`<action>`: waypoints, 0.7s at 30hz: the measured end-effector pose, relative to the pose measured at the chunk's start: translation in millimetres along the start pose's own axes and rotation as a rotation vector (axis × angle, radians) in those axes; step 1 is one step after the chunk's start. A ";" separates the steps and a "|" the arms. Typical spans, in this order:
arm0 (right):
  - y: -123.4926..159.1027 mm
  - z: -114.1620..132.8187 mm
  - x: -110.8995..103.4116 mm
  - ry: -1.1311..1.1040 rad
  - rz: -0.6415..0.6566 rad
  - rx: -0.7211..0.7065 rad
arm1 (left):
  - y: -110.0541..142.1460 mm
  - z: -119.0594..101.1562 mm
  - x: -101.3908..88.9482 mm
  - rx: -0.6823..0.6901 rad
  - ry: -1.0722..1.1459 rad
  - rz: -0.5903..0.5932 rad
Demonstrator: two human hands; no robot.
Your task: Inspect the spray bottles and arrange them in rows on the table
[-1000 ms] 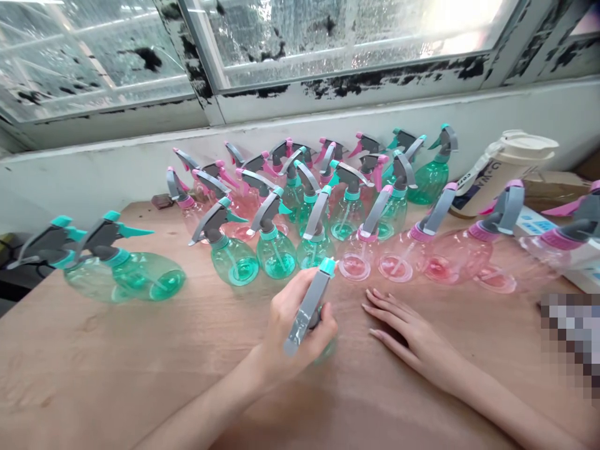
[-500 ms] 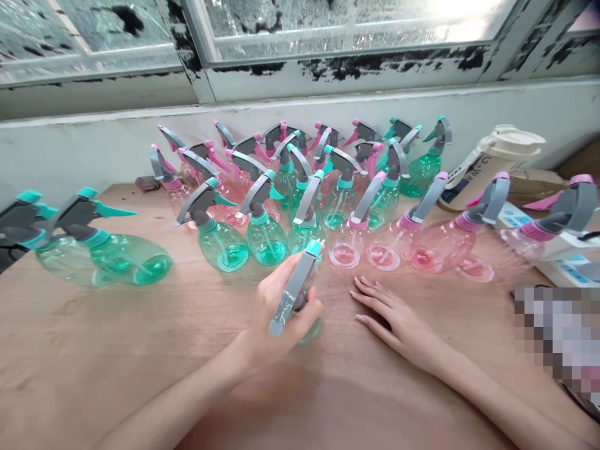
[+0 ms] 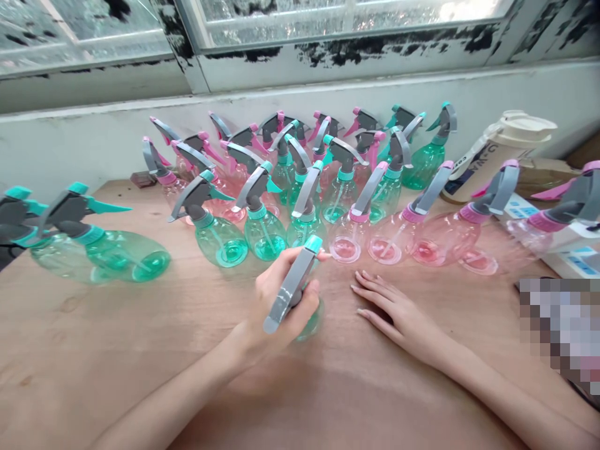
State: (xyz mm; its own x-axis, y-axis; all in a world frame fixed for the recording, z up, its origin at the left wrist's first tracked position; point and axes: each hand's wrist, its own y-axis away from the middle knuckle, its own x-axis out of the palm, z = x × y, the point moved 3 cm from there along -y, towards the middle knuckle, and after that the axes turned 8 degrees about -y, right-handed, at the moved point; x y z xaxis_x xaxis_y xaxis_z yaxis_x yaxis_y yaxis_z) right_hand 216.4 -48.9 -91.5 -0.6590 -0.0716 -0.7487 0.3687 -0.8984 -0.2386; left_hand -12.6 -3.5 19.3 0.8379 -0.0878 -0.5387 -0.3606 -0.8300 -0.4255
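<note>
My left hand (image 3: pixel 276 300) is closed around the neck of a green spray bottle (image 3: pixel 311 322), whose grey head and teal nozzle point away from me. Most of its trigger and body are hidden behind the fingers. My right hand (image 3: pixel 391 309) lies flat on the wooden table (image 3: pixel 328 400), fingers stretched out and holding nothing. Just beyond my left hand stand green spray bottles, the closest a clear green one (image 3: pixel 307 230). Past my right fingertips is a row of pink spray bottles, including a pink one (image 3: pixel 345 242).
Two green spray bottles (image 3: pixel 124 253) stand apart at the left. More pink and green bottles crowd toward the wall (image 3: pixel 107 140) under the window. A cream tumbler (image 3: pixel 504 153), a cardboard box (image 3: pixel 544 178) and blue-white boxes (image 3: pixel 581 259) sit at the right. A blurred-out object (image 3: pixel 562 331) lies at the right edge.
The camera view has shifted slightly. My left hand still grips the green spray bottle, nearly in the same place, and my right hand stays resting on the table.
</note>
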 end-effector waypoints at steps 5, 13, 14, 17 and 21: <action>0.4 -0.8 -0.1 0.000 0.013 0.009 | -0.9 -4.0 -7.7 -0.043 -0.012 0.012; 1.4 -4.0 1.3 0.005 0.021 0.002 | 1.2 -5.0 -8.3 -0.016 -0.087 0.039; 1.6 -4.6 1.7 0.008 0.021 0.002 | 2.0 -4.6 -8.1 -0.008 -0.096 0.030; 2.1 -6.0 3.0 0.016 0.026 0.003 | 4.0 -2.2 -6.6 -0.015 -0.095 0.018; 2.2 -6.4 3.5 0.008 0.013 -0.007 | 5.5 1.6 -4.8 -0.023 -0.053 0.004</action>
State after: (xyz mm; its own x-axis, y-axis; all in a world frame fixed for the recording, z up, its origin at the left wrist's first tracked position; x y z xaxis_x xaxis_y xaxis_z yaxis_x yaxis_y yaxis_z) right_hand 219.1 -48.4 -98.6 -0.6490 -0.0799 -0.7566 0.3815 -0.8945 -0.2328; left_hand -19.3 -6.8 18.4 0.8132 -0.0627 -0.5786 -0.3540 -0.8424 -0.4063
